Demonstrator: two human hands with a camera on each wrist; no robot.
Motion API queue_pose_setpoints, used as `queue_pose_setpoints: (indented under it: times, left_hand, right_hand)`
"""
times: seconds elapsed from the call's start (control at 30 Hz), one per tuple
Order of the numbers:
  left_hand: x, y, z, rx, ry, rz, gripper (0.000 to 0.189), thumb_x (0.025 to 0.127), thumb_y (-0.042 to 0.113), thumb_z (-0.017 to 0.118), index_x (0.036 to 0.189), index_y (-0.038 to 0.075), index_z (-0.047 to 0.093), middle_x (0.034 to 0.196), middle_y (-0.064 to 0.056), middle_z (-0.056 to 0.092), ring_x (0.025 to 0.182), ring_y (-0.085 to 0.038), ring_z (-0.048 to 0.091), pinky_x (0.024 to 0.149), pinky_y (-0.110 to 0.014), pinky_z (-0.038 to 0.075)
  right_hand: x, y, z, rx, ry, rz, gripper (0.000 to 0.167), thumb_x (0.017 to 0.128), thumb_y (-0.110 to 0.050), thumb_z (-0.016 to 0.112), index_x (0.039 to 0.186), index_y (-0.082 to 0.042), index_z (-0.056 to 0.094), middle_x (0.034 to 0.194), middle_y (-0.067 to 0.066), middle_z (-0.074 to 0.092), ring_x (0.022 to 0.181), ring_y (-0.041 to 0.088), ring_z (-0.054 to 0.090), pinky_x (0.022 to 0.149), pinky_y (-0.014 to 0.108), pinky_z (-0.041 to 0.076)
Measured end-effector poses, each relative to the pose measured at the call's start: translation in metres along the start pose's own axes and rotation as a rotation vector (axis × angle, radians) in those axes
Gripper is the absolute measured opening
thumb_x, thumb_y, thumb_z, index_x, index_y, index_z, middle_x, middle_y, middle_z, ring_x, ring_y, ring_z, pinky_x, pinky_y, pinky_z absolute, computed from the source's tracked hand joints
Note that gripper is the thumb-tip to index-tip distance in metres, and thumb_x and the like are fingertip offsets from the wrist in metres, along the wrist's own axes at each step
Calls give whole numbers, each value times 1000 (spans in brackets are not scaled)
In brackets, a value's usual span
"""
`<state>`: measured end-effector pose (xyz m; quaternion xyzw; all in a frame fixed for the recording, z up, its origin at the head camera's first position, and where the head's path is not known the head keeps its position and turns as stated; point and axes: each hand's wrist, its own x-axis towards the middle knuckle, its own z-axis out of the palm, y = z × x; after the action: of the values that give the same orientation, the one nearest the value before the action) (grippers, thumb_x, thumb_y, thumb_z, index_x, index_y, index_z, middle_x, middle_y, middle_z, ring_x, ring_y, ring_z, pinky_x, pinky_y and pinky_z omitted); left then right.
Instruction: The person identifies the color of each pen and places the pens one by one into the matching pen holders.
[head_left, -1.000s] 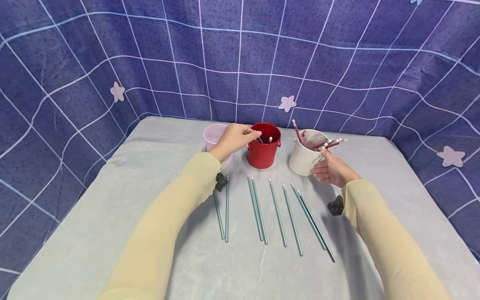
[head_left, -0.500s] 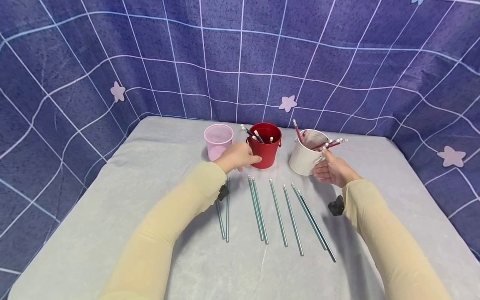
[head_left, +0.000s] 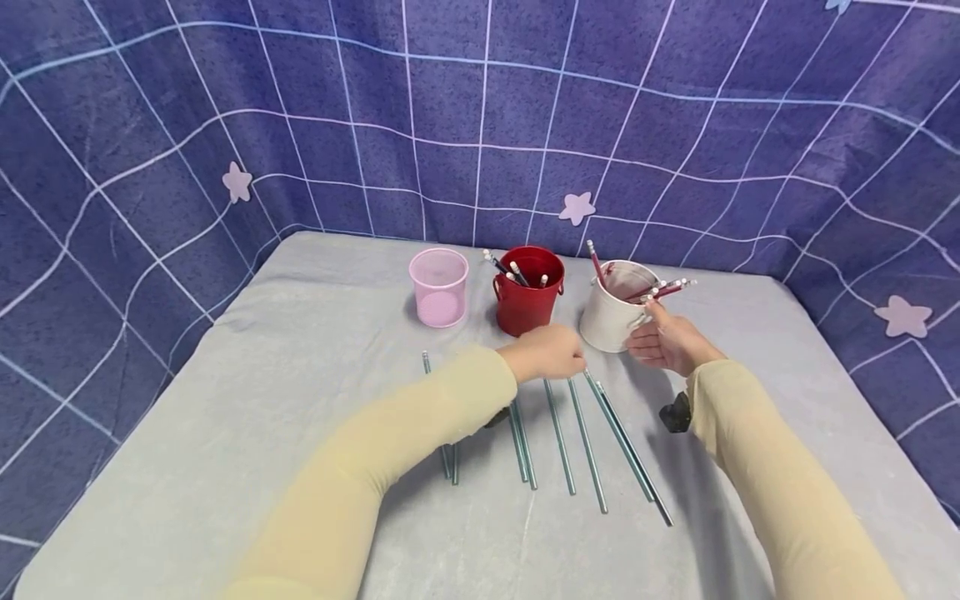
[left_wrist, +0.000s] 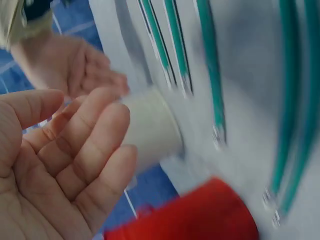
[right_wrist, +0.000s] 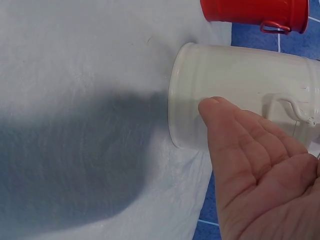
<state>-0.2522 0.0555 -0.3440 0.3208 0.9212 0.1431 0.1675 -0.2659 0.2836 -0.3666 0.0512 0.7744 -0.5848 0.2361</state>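
My left hand [head_left: 551,352] hovers over the far ends of the teal pencils [head_left: 557,433], in front of the red bucket [head_left: 523,312]. Its fingers are loosely bent, and the left wrist view shows nothing in the palm [left_wrist: 40,195]. Several dark pencils [head_left: 498,265] with white erasers stick out of the red bucket. My right hand [head_left: 667,343] lies against the right side of the white bucket [head_left: 603,321], fingers extended, thumb near its rim in the head view. Dark red pencils [head_left: 597,262] lean out of the white bucket. The right wrist view shows its wire handle [right_wrist: 287,102] beside the fingers.
A pink mesh cup [head_left: 439,292] stands left of the red bucket. More teal pencils [head_left: 453,462] lie partly hidden under my left sleeve [head_left: 420,417]. Behind the grey tabletop [head_left: 247,358] hangs a blue gridded curtain [head_left: 337,108] with stars.
My left hand released a dark pencil into the red bucket, then drew down and moved right over the teal pencils. My right hand stays at the white bucket.
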Motion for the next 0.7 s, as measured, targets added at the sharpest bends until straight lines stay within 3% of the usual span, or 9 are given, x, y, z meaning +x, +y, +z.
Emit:
queue_pose_setpoints:
  times: [0.17, 0.37, 0.53, 0.7]
  left_hand:
    - [7, 17, 16, 39, -35, 72, 23, 96, 19, 54, 85, 11, 73, 61, 6, 50, 61, -9, 46, 54, -21, 37]
    - [11, 26, 27, 129, -53, 122, 19, 95, 20, 55, 89, 17, 73, 76, 9, 62, 67, -7, 52, 59, -23, 43]
    - [16, 26, 33, 140, -92, 289, 20, 96, 20, 56, 105, 16, 73, 99, 6, 69, 89, -5, 60, 76, -17, 47]
    - [19, 27, 36, 127, -165, 405, 25, 97, 20, 55, 116, 12, 69, 114, 2, 68, 107, -7, 59, 91, -14, 42]
  right_hand:
    - [1, 1, 1, -6, -6, 6, 84, 100, -53, 10, 133, 22, 31, 94, 3, 67, 87, 11, 64, 90, 36, 51]
    - [1, 1, 1, -29, -10, -6, 84, 100, -52, 9, 133, 22, 31, 106, 13, 66, 93, 15, 64, 95, 40, 49]
    - [0, 0, 0, -76, 0, -10, 86, 99, -52, 5, 134, 23, 29, 132, 35, 48, 118, 36, 54, 102, 46, 43]
    - [-1, 0, 0, -83, -4, 5, 86, 99, -52, 4, 135, 22, 28, 140, 37, 34, 130, 45, 38, 105, 49, 38]
